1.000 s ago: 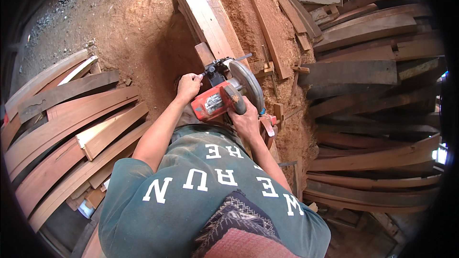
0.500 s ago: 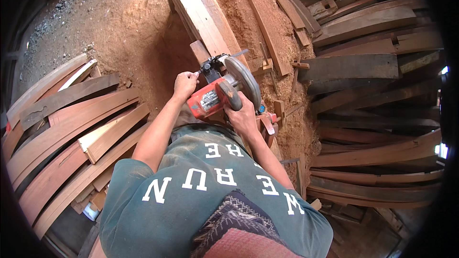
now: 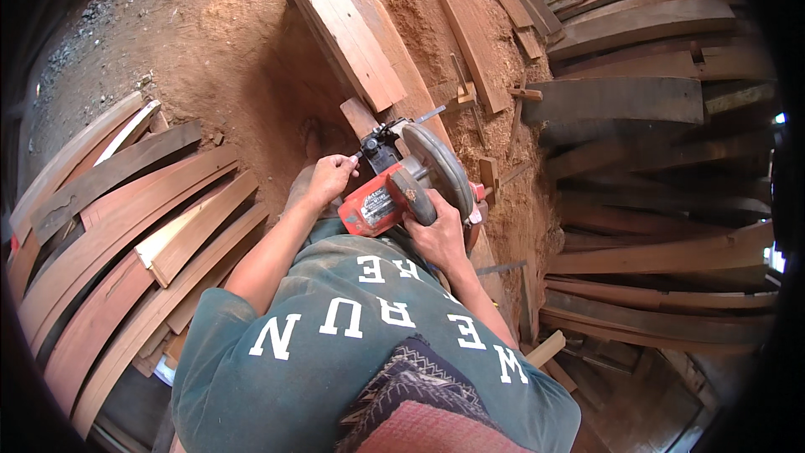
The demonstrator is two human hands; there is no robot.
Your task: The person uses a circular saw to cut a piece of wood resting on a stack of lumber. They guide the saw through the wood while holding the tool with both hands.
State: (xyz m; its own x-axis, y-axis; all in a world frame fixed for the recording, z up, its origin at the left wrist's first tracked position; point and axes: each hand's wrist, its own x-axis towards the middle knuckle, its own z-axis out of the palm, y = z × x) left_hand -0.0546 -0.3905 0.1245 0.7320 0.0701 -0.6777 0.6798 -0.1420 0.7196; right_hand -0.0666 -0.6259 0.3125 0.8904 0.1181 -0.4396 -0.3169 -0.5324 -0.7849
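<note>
My right hand [image 3: 440, 233] is closed round the dark rear handle of a red circular saw [image 3: 371, 205]. The saw's round grey blade guard [image 3: 444, 164] faces right, and a thin metal bar sticks out ahead of it. At the saw's left side my left hand [image 3: 334, 178] is closed in a pinch against the black front bracket; what its fingertips hold is too small to make out. Just ahead of the saw, a short wood block [image 3: 359, 117] lies beside the end of a thick pale beam [image 3: 340, 25]. The blade itself is mostly hidden.
Sawdust covers the ground, with a long plank [image 3: 461, 29] lying on it to the right of the beam. Curved boards are stacked at the left [image 3: 126, 235], and a tall pile of dark boards [image 3: 620, 101] fills the right side.
The saw has come back toward me and slightly right, with both hands moving along. The near end of the pale beam now shows ahead of the saw.
</note>
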